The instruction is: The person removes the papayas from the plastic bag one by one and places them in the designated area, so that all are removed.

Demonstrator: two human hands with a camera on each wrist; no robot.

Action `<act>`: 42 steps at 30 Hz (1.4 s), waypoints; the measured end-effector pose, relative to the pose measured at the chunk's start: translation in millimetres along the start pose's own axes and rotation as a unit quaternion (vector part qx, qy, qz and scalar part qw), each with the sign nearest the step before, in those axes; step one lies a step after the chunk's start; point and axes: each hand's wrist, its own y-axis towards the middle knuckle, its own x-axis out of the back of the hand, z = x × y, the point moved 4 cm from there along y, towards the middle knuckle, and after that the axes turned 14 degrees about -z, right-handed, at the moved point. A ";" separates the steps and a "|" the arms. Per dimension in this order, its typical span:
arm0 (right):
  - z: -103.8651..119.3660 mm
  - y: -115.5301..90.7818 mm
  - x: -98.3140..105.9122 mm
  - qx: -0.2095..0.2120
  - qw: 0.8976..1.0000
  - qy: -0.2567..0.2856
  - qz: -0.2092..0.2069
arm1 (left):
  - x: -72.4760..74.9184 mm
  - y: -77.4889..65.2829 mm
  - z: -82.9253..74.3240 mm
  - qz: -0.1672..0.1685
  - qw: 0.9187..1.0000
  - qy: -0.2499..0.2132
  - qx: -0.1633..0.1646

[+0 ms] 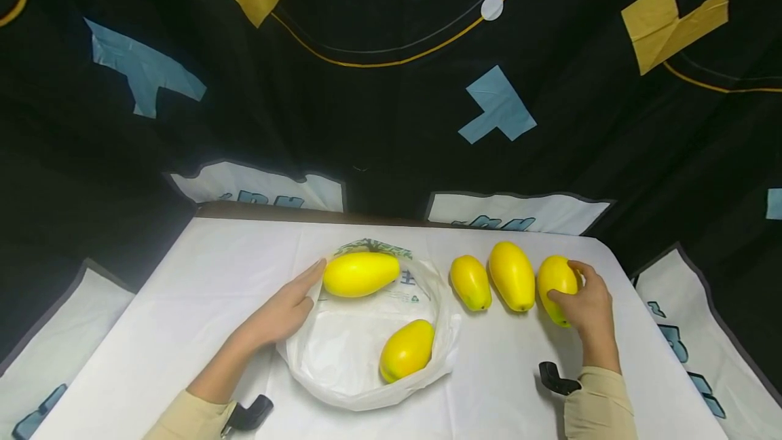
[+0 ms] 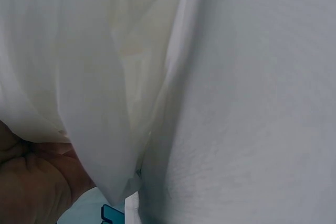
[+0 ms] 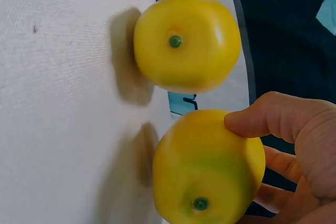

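My right hand [image 1: 589, 301] grips the rightmost yellow papaya [image 3: 202, 169], thumb on one side and fingers round the other. In the right wrist view its green stem end faces the camera. Two more papayas, a small one [image 1: 470, 282] and a longer one [image 1: 512, 277], lie to its left. My left hand [image 1: 290, 307] rests against the left rim of a white plastic bag [image 1: 366, 399], fingers extended. In the left wrist view, the plastic hides its fingers. One papaya [image 1: 362, 274] lies across the bag's far side, by the left fingertips; another papaya [image 1: 407, 350] lies inside at the near right.
The table [image 1: 501, 372] has a white cloth and a dark back edge. Behind it hangs a black curtain [image 1: 379, 127] with blue and gold patches. A black wrist mount [image 1: 250, 414] juts from the left sleeve, another mount [image 1: 557, 379] from the right.
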 end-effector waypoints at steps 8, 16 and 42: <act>-6.2 0.7 -5.2 -0.017 1.000 -0.011 0.010 | 0.6 0.5 -1.3 0.001 1.000 -0.002 -0.002; -7.6 -0.3 -3.1 -0.027 0.999 -0.014 0.024 | 1.0 0.9 -2.1 0.002 1.000 -0.001 -0.005; 83.6 -45.1 34.5 0.139 0.984 0.042 -0.101 | 0.9 1.2 -1.6 0.001 1.000 -0.001 -0.005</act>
